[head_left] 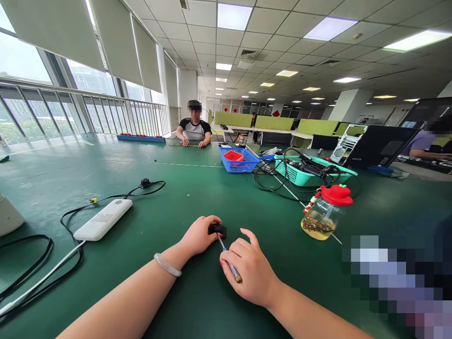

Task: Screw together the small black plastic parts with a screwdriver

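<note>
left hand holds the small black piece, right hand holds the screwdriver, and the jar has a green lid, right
Not green: the head view shows the jar with a red lid. The left hand does hold the small black piece, the right hand the screwdriver.

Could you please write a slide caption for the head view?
Left hand holds a small black part; right hand points a screwdriver at it.

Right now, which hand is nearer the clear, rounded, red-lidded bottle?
Right. The right hand lies left of the clear red-lidded bottle; the left hand is farther left.
</note>
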Demonstrator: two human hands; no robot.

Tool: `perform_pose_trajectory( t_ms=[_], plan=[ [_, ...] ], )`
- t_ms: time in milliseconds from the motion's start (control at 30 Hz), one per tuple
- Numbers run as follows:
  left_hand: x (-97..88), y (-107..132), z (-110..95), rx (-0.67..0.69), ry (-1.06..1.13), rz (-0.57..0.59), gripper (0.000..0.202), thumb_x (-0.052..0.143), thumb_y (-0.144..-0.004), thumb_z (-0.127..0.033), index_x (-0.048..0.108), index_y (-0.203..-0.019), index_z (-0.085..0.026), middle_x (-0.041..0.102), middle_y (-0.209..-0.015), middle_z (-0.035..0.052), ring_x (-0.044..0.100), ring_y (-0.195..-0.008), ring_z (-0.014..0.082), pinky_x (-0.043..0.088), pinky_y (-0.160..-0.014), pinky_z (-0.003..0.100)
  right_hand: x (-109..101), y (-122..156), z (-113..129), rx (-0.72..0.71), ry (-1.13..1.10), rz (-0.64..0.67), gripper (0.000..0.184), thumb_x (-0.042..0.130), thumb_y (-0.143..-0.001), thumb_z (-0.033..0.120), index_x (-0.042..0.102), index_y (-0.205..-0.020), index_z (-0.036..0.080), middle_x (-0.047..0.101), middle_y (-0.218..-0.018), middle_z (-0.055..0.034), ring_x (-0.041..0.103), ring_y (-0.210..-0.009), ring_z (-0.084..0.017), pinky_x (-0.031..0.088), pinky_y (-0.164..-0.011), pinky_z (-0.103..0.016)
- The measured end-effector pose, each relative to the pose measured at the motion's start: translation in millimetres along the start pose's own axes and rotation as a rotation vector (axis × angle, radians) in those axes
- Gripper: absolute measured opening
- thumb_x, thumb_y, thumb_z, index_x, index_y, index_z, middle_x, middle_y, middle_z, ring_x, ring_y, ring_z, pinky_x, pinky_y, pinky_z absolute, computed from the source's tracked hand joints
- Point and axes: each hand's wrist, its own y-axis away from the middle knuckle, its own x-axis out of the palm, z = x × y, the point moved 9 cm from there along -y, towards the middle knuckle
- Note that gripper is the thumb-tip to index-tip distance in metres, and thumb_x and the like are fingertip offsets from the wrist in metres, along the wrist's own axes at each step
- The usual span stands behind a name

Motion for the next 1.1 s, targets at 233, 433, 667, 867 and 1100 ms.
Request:
perform_pose_trajectory(
  t_ms=[233, 433, 667, 867, 1100],
  plan=[
    [1.4, -0.6, 2.7, -0.011, 0.011, 0.009, 0.033, 0.065, -0.073, -0.025, 0.063, -0.107, -0.025, 0.069, -0.102, 0.0044, 0.061, -0.101, 0.0228, 0.049, -0.090, 0.036, -0.2, -0.6, 2.0, 0.008, 0.042, 0.016, 0.013, 0.052, -0.087, 0.018, 0.060, -0.078, 0.022, 0.052, -0.067, 0.0033, 0.047, -0.067, -0.013, 0.024, -0.108, -0.045],
    [1.7, -0.4, 3.0, -0.017, 0.009, 0.017, 0.034, 0.064, -0.073, -0.024, 0.063, -0.107, -0.025, 0.069, -0.104, 0.0038, 0.061, -0.103, 0.0228, 0.048, -0.093, 0.036, -0.9, -1.1, 0.9, 0.023, 0.059, 0.011, 0.014, 0.051, -0.088, 0.018, 0.061, -0.078, 0.022, 0.053, -0.067, 0.0031, 0.048, -0.067, -0.013, 0.024, -0.109, -0.045],
    [2.1, -0.2, 4.6, -0.026, 0.008, 0.017, 0.035, 0.064, -0.073, -0.025, 0.063, -0.108, -0.025, 0.068, -0.104, 0.0042, 0.061, -0.101, 0.0229, 0.049, -0.092, 0.036, 3.3, 0.1, 0.1, 0.031, 0.040, 0.027, 0.009, 0.056, -0.085, 0.018, 0.061, -0.079, 0.023, 0.055, -0.068, 0.0034, 0.050, -0.069, -0.014, 0.023, -0.109, -0.046],
    [1.0, 0.4, 3.2, -0.033, 0.004, 0.016, 0.034, 0.064, -0.074, -0.025, 0.063, -0.107, -0.025, 0.068, -0.103, 0.0038, 0.061, -0.100, 0.0221, 0.049, -0.092, 0.035, 7.4, 1.1, 1.1, 0.020, 0.069, 0.054, 0.005, 0.062, -0.082, 0.018, 0.061, -0.080, 0.023, 0.056, -0.068, 0.0039, 0.052, -0.069, -0.014, 0.024, -0.109, -0.048],
    [0.3, 0.6, 3.0, -0.024, 0.003, 0.003, 0.033, 0.064, -0.073, -0.023, 0.063, -0.107, -0.026, 0.069, -0.102, 0.0036, 0.062, -0.100, 0.0222, 0.049, -0.091, 0.035, 3.5, 0.4, -1.7, 0.048, 0.026, 0.019, 0.006, 0.057, -0.085, 0.018, 0.059, -0.081, 0.022, 0.057, -0.069, 0.0031, 0.052, -0.069, -0.014, 0.024, -0.109, -0.048]
  ],
)
